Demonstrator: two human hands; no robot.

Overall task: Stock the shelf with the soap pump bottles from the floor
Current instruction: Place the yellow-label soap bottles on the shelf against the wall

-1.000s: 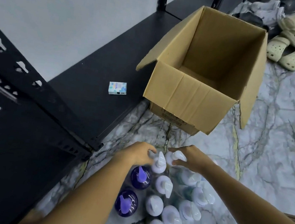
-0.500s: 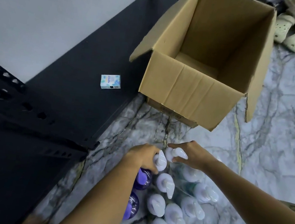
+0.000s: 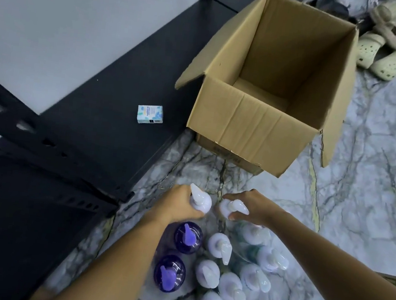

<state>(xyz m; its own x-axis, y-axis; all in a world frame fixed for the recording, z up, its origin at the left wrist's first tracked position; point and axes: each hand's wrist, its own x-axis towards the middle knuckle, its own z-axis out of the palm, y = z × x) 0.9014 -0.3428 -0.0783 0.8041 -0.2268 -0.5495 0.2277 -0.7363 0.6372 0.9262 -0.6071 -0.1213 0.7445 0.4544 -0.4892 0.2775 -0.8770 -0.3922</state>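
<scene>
Here, the left hand (image 3: 180, 206) gripped the neck of one white pump bottle (image 3: 199, 198), fingers curled round it. The right hand (image 3: 251, 207) gripped a second white pump bottle (image 3: 233, 207) just beside the first. Both bottles stood at the far end of a cluster of soap pump bottles (image 3: 216, 274) on the marble floor (image 3: 358, 219), including two purple bottles (image 3: 187, 237) on the cluster's left side. The black shelf (image 3: 108, 143) lay to the left, carrying a small box (image 3: 150, 114). An open cardboard carton (image 3: 272, 84) stood beyond the cluster.
</scene>
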